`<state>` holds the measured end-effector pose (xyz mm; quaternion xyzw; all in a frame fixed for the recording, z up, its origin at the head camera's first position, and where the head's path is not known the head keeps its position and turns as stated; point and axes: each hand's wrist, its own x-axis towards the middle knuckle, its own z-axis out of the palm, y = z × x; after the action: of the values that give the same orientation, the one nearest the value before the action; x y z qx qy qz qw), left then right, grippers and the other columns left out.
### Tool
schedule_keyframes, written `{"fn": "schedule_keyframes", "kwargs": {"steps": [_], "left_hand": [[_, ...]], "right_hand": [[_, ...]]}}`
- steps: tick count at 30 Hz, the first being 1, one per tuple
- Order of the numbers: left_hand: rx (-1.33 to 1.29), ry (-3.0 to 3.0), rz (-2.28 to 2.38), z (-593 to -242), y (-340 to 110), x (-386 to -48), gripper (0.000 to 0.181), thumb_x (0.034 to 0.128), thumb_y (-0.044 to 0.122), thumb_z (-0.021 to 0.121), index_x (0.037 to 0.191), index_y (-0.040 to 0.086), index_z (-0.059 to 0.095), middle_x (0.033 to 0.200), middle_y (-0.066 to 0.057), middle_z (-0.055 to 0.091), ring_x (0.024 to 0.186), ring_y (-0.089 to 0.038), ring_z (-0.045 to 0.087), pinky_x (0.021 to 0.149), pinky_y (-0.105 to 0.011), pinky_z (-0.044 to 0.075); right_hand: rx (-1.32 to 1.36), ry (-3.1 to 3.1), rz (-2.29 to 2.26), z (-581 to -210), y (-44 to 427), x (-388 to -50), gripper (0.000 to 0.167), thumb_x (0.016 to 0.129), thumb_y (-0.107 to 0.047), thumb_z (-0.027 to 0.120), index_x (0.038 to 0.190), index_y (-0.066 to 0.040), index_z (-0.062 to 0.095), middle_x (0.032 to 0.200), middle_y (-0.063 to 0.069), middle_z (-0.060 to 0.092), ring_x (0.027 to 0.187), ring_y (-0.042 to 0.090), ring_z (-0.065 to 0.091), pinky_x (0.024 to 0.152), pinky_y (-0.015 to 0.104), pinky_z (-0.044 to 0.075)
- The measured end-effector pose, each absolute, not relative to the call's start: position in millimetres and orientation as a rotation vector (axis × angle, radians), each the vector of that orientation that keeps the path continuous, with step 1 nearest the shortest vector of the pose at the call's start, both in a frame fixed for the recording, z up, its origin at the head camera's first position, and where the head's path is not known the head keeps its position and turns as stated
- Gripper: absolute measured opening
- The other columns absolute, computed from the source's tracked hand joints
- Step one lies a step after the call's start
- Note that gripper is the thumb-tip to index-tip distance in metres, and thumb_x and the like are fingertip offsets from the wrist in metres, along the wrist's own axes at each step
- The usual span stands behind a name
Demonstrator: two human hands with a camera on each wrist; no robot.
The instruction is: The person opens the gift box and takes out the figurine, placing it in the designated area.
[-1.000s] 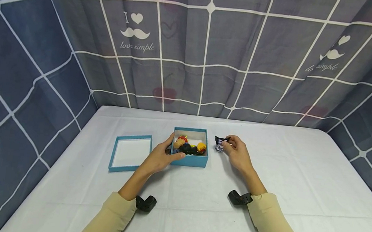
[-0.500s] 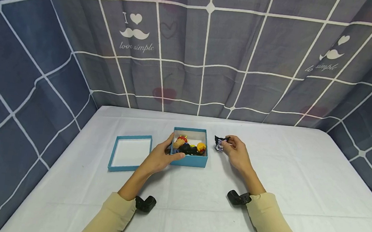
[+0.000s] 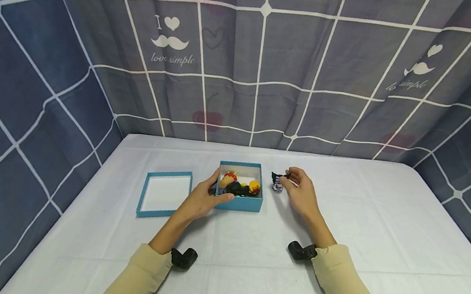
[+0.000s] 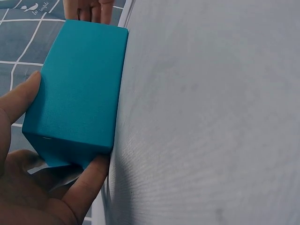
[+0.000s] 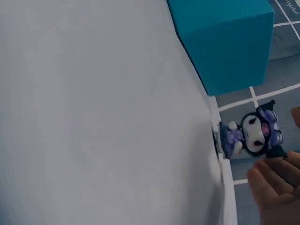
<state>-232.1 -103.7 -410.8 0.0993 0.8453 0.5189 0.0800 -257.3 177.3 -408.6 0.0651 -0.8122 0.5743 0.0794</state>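
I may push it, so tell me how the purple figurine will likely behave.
The figurine might tip: its head looks wider than its body. It looks moulded, so probably stiff. Standing upright, it seems unlikely to roll.

You wear plain, pale khaki cloth: your left sleeve (image 3: pixel 135 278) and right sleeve (image 3: pixel 350 286) match, matte and loosely cut, with soft creases and shaded folds. Each ends in a wide cuff partway up your forearm, and your left hand (image 3: pixel 200 200) and right hand (image 3: pixel 301 193) are bare. Beside the left cuff you carry a bent black block (image 3: pixel 183 258) with rounded ends; its black twin (image 3: pixel 299 251) by the right cuff joins a short dark band marked with specks too fine to make out.
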Motion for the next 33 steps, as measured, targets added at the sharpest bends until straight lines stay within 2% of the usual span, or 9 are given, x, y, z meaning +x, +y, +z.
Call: {"fn": "schedule_keyframes", "kwargs": {"steps": [4,10,13,19,25,29,33], "left_hand": [[0.297,2.535,1.545,-411,-104,-233,0.091,0.0909,0.035,0.073,0.160,0.019,0.016,0.158,-0.018,0.026,0.140,-0.038,0.033,0.107,-0.054,0.035],[0.293,2.540,1.541,-411,-104,-233,0.091,0.0905,0.036,0.074,0.160,0.018,0.017,0.158,-0.017,0.026,0.140,-0.037,0.033,0.107,-0.053,0.035],[0.294,2.534,1.548,-411,-105,-233,0.092,0.0901,0.036,0.074,0.160,0.018,0.017,0.158,-0.017,0.027,0.140,-0.036,0.033,0.107,-0.052,0.035],[0.309,2.529,1.559,-411,-105,-232,0.091,0.0904,0.036,0.074,0.160,0.018,0.017,0.157,-0.018,0.029,0.140,-0.035,0.034,0.106,-0.052,0.036],[0.290,2.527,1.549,-412,-104,-232,0.092,0.0905,0.036,0.074,0.160,0.019,0.016,0.157,-0.017,0.028,0.141,-0.036,0.032,0.108,-0.052,0.035],[0.278,2.526,1.550,-412,-104,-233,0.092,0.0904,0.036,0.074,0.160,0.019,0.016,0.157,-0.017,0.028,0.141,-0.036,0.033,0.108,-0.053,0.034],[0.278,2.518,1.564,-411,-103,-233,0.092,0.0903,0.037,0.074,0.160,0.017,0.016,0.157,-0.018,0.028,0.140,-0.037,0.033,0.107,-0.053,0.035]], "right_hand": [[0.189,-2.381,1.710,-416,182,-265,0.049,0.099,-0.011,0.060,0.138,0.012,0.042,0.137,0.031,0.049,0.131,0.038,0.046,0.110,0.038,0.034],[0.208,-2.312,1.688,-408,177,-264,0.047,0.096,-0.008,0.063,0.135,0.012,0.046,0.135,0.028,0.053,0.131,0.036,0.047,0.112,0.035,0.032],[0.215,-2.297,1.699,-402,173,-263,0.046,0.096,-0.005,0.063,0.135,0.013,0.046,0.135,0.029,0.052,0.131,0.036,0.047,0.112,0.036,0.031],[0.287,-2.288,1.658,-393,164,-262,0.042,0.095,-0.002,0.062,0.132,0.015,0.050,0.133,0.031,0.053,0.128,0.041,0.048,0.111,0.045,0.032],[0.319,-2.309,1.576,-386,155,-258,0.034,0.095,-0.010,0.065,0.125,0.006,0.060,0.127,0.021,0.060,0.122,0.034,0.055,0.107,0.040,0.038],[0.355,-2.314,1.563,-383,146,-256,0.032,0.095,-0.015,0.066,0.122,0.002,0.064,0.123,0.017,0.063,0.120,0.035,0.057,0.103,0.045,0.042],[0.425,-2.313,1.583,-380,135,-254,0.029,0.095,-0.014,0.067,0.119,0.003,0.065,0.119,0.019,0.065,0.113,0.035,0.060,0.098,0.048,0.046]]}}
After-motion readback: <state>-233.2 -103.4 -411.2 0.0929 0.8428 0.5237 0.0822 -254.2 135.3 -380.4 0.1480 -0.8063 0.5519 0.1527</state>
